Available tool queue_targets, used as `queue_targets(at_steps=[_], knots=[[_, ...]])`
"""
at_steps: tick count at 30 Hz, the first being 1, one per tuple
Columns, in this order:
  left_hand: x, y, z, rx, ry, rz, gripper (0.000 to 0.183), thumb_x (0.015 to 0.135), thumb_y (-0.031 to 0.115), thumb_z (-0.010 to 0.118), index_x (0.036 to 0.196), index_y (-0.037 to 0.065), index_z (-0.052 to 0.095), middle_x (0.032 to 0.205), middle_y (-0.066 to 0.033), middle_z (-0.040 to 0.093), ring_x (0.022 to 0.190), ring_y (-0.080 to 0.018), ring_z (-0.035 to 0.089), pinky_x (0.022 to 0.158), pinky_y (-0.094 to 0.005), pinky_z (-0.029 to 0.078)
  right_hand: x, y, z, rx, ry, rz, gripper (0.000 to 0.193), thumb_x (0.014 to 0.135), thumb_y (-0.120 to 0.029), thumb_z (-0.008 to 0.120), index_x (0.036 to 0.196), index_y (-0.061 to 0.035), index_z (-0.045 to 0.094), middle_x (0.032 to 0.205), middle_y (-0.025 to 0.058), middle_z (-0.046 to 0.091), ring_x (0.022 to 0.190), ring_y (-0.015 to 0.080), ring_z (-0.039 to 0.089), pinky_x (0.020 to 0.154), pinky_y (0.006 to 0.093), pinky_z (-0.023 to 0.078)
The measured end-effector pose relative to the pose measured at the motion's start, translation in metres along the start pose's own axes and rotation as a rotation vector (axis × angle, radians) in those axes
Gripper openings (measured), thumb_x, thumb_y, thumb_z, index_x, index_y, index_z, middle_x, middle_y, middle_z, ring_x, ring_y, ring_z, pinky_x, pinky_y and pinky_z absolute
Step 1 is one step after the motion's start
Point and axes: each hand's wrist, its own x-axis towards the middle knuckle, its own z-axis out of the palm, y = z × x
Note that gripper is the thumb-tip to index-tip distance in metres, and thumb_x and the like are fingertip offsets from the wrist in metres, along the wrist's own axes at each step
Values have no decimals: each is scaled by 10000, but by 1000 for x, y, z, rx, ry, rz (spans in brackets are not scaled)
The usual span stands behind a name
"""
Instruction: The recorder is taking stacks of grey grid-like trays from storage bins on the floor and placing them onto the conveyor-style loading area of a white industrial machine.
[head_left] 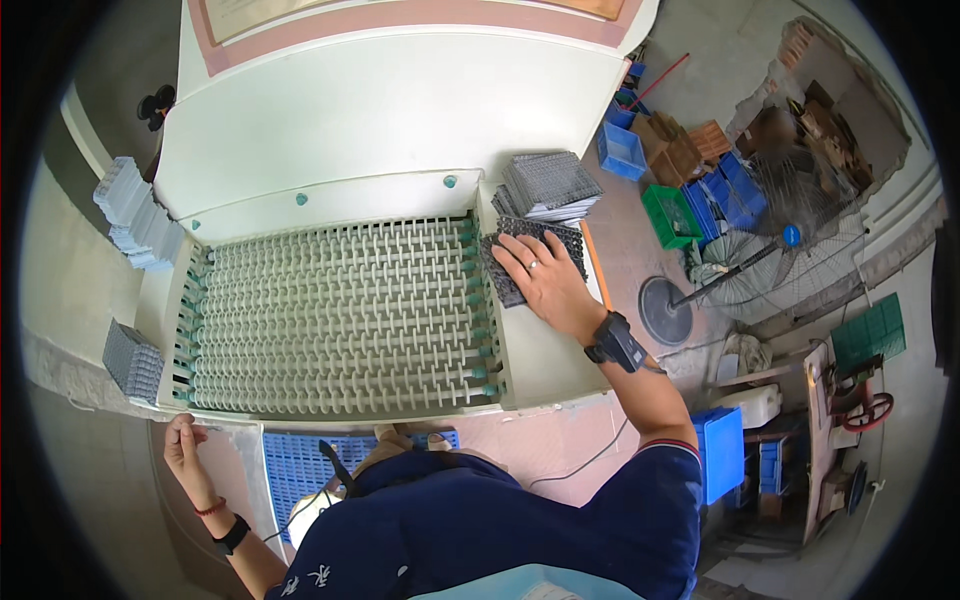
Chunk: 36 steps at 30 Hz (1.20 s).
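Note:
My right hand (540, 280) lies palm down with fingers spread on a dark grid-patterned panel (508, 288) on the machine's right ledge. Just beyond it stands a stack of grey patterned panels (555, 182) with pale edges. My left hand (185, 458) is by the machine's near left corner, its fingers curled together; what they hold, if anything, is too small to make out. Between my hands is a bed of rollers (335, 315) set with rows of pale discs.
Stacked grey-blue panels (135, 215) and a smaller stack (133, 360) stand along the left side. A pale sloped cover (390, 120) rises behind the rollers. To the right are a standing fan (668, 310), a green crate (672, 217) and a blue bin (720, 455). A blue slatted mat (290, 465) lies underfoot.

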Motion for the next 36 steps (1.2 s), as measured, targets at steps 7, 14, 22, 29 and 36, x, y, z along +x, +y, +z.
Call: queue_targets(at_steps=[7, 14, 22, 29, 36], knots=[[1, 15, 40, -57, -134, 26, 209, 939, 178, 523, 1008, 2, 610, 749, -19, 572, 691, -87, 505, 675, -218, 409, -1, 6, -5, 81, 1, 124, 762, 665, -190, 735, 1331, -67, 387, 1367, 108, 402, 1208, 281, 412, 1021, 498, 309], [-7, 30, 121, -195, -593, 92, 140, 893, 102, 561, 994, 7, 584, 866, -40, 559, 743, -104, 546, 689, -233, 438, -79, -44, -79, 160, 265, 487, 687, 661, -210, 784, 1258, -76, 472, 1256, 116, 491, 1129, 310, 477, 962, 441, 381], [-53, 26, 220, -422, -1158, -138, 139, 818, -7, 582, 957, -11, 587, 935, -73, 539, 812, -123, 555, 719, -236, 448, -311, -189, -60, 204, 277, 1492, 123, 794, -80, 670, 890, -5, 654, 768, 142, 664, 660, 209, 656, 596, 302, 499], [-94, 25, 254, -440, -1392, -158, 165, 847, -16, 563, 1011, -33, 567, 879, -58, 567, 795, -103, 566, 728, -231, 451, -368, -326, -43, 496, -44, 1783, 175, 779, -157, 687, 864, -4, 679, 736, 144, 674, 667, 206, 673, 615, 288, 516], [-151, 31, 259, -365, -1320, -141, 103, 881, 25, 527, 954, -24, 581, 850, -67, 600, 723, -120, 578, 699, -247, 473, -426, -387, 10, 706, -314, 1745, 337, 787, -335, 665, 995, -70, 664, 895, 131, 683, 833, 286, 659, 744, 365, 520]])
